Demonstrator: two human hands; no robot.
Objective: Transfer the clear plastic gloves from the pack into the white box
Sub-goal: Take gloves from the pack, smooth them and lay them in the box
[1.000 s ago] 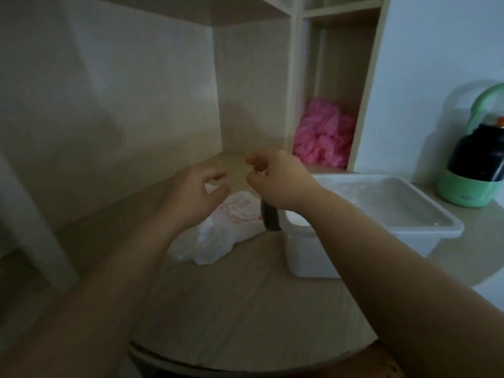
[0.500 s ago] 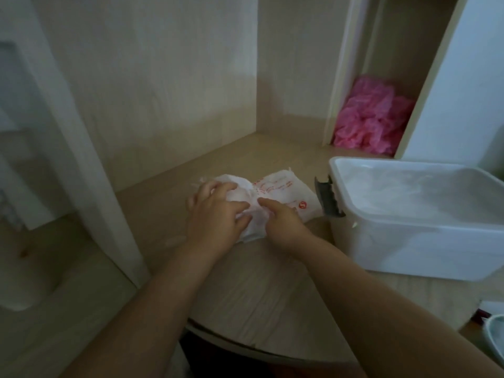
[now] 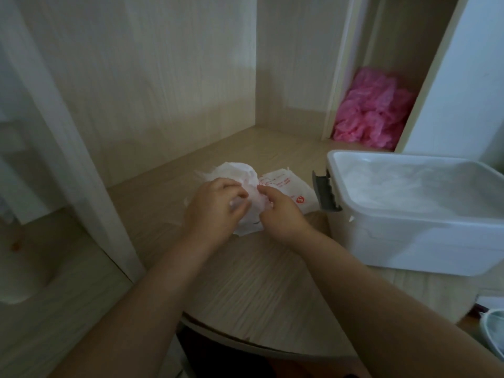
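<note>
The left hand [image 3: 215, 207] and right hand [image 3: 282, 215] pinch the gloves [image 3: 238, 170] at the pack [image 3: 290, 188] mouth; they look flimsy and slippery, best gathered bunched.

Dim wood-grain alcove with built-in desk.
Pale laminate desktop [image 3: 245, 290] with rounded near edge; matching wall panels [image 3: 163, 91] at left and far; narrow far-right compartment [image 3: 395, 50] holds crumpled pink plastic [image 3: 371, 110]; white post [image 3: 68, 159] at left.

Grips the crumpled pack [image 3: 289, 186] with the left hand [image 3: 215, 205], pinches it with the right hand [image 3: 281, 214], on the wooden desk [image 3: 245, 282], well behind its rounded front edge. Just beside, to the right: white box [image 3: 409, 241], clear gloves [image 3: 409, 189] inside.
</note>
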